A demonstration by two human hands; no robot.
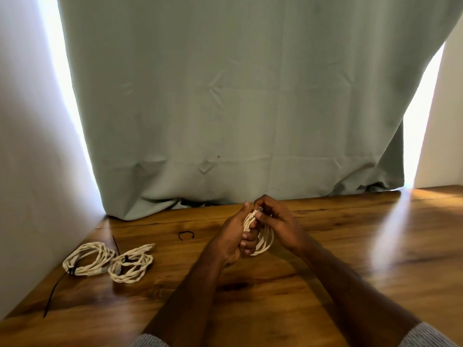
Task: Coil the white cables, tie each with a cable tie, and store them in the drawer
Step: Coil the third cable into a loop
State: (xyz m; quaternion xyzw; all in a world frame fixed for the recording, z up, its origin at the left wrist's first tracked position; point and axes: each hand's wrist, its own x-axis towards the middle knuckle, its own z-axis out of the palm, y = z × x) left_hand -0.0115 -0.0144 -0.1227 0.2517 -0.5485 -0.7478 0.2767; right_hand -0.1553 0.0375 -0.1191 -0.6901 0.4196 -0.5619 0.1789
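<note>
In the head view, a third coil of white twisted cable [260,236] is held upright above the brown polished wooden bench [350,259], between the two hands. It is gripped by the left hand [231,240], whose fingers are curled through and around the loops, while its top is pinched by the fingertips of the right hand [274,219]; whether a tie is already being threaded there cannot be told. Thus neither grip is spread: each is pressed onto the coil.

Two finished coils are seen near the bench's left edge, just beside each other: the far-left white coil [87,259], bound with a long black cable tie [53,294] whose tail trails toward the viewer, and the second white coil [132,264], bound with another black tie [120,251]. A short curved black tie [186,235] lies loose between these coils and the hands, presumably meant for the held coil.

Two cables are judged tied, the third coiled but not visibly tied; storage remains, and no drawer is in view.

A pale green curtain [238,108] hangs behind. No brand, label or writing can be read.
</note>
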